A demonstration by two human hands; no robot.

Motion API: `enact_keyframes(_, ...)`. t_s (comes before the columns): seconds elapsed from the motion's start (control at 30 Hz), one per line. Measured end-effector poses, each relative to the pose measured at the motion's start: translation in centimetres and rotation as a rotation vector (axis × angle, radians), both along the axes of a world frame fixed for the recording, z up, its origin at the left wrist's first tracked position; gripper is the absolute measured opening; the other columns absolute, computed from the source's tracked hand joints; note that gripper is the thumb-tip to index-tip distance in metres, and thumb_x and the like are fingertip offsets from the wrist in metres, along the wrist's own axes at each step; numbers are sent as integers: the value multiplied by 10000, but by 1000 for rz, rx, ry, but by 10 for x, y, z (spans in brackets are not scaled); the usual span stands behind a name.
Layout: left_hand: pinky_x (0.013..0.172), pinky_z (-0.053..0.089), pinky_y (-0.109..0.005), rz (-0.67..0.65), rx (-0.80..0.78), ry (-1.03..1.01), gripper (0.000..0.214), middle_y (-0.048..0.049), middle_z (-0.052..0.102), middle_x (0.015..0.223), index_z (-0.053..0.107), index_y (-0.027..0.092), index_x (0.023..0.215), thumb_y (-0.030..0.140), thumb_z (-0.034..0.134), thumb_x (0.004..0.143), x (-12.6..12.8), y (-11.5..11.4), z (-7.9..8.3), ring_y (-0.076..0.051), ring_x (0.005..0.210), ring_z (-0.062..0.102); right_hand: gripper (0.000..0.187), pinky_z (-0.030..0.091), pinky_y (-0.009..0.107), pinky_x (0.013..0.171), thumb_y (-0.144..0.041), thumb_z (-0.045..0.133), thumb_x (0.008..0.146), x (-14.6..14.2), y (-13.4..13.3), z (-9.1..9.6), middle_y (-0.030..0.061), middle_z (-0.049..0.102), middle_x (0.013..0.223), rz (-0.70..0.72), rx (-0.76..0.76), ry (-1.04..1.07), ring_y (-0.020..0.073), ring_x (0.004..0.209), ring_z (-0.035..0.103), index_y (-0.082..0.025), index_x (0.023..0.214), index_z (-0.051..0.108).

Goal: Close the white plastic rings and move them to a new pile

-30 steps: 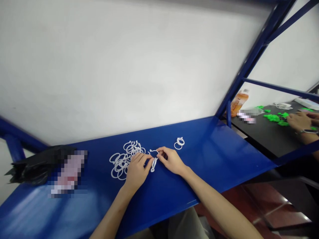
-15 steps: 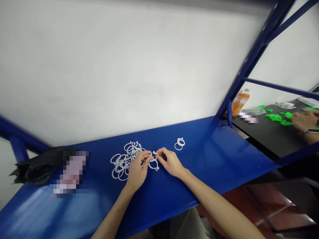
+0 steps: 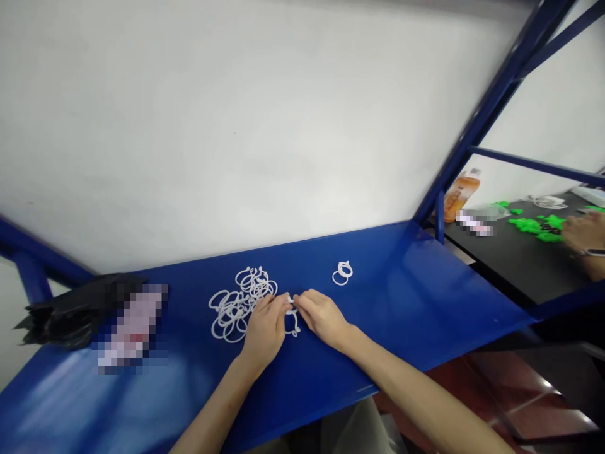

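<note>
A white plastic curtain ring (image 3: 296, 329) hangs from the fingertips of both hands, just above the blue tabletop. Pinched on its left end is my left hand (image 3: 265, 328), while my right hand (image 3: 324, 318) grips it from the right. The fingertips nearly meet around a small white piece at the top of the ring, and they partly cover it. Close to my left hand lies a loose pile of similar white rings (image 3: 229, 315), tangled over one another. Farther right, a couple of rings (image 3: 342, 273) lie together on the table.
A black plastic bag (image 3: 70, 315) and a blurred-out pinkish item (image 3: 135, 328) lie on the left of the blue table (image 3: 378, 265). Blue metal posts frame the right end. Beyond them, another person's hand (image 3: 583, 233) works among green pieces (image 3: 527, 225), near an orange bottle (image 3: 462, 195).
My hands have drawn closer together, closing the gap between their fingertips at the ring. The ring hangs slightly lower. The pile and the rings at right lie as before.
</note>
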State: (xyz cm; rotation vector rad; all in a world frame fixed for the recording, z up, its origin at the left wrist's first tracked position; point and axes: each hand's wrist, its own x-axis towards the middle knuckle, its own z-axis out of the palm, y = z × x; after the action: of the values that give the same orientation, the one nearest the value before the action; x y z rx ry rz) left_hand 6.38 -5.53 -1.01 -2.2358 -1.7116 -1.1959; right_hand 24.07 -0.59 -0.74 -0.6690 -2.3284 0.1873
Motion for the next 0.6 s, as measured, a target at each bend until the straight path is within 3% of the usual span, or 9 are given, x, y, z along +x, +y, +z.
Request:
enact_keyframes(0.13,801,533,-374,-19,-66,24,268,-69,706,909,645,198,1041,270,387,1014,1,1,3,-228,886,660,256,469,284,694,-233,380,1057,-1,2,-2,45,625,787,-38,-20,11,177,726,571,-199,900,579)
enact_keyframes(0.23,873,514,-413,-53,-175,21,306,-78,708,1014,592,207,1241,325,454,994,2,1,6,-249,967,645,178,511,290,724,-244,442,1037,-2,6,-3,68,682,880,-137,-163,148,185,799,638,-189,969,596)
enact_keyframes(0.33,903,490,-422,-104,-262,40,418,-46,720,993,513,247,1375,331,520,965,1,1,7,-246,953,637,128,541,305,794,-252,506,1015,0,13,-2,75,718,983,-188,-263,278,189,891,679,-195,1021,619)
enact_keyframes(0.43,917,468,-417,-70,-213,22,280,-48,732,981,630,249,1208,310,480,980,-3,3,9,-244,945,644,147,548,330,846,-262,513,1016,6,18,0,77,729,1011,-148,-264,270,200,942,688,-206,1030,648)
enact_keyframes(0.6,849,471,-390,138,-108,-118,254,-36,736,842,685,242,1037,343,458,980,-23,9,18,-235,829,664,177,544,359,845,-277,505,1017,20,26,6,82,729,1025,-198,-262,209,219,949,684,-220,1053,668)
